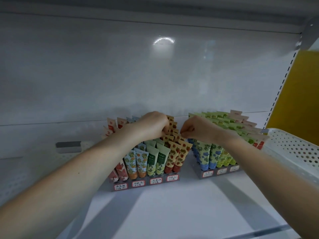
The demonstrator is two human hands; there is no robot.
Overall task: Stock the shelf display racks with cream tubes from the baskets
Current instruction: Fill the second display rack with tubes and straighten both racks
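Note:
Two grey display racks stand on the white shelf. The left rack [146, 184] holds rows of cream tubes: red, orange-print, green, and strawberry-print tubes [179, 154] in its right column. The right rack [215, 175] holds blue-flower, green and pink tubes. My left hand [151, 125] reaches over the left rack, fingers curled onto the tops of the strawberry tubes in the middle rows. My right hand [195, 129] pinches the crimped top of a strawberry tube from the right side. The fingertips of both hands almost meet above that column.
A white perforated basket [293, 149] sits at the right edge of the shelf, beside the right rack. A grey and white object [68, 147] lies at the back left. The shelf's white back wall and a yellow side panel [296, 94] close in the space.

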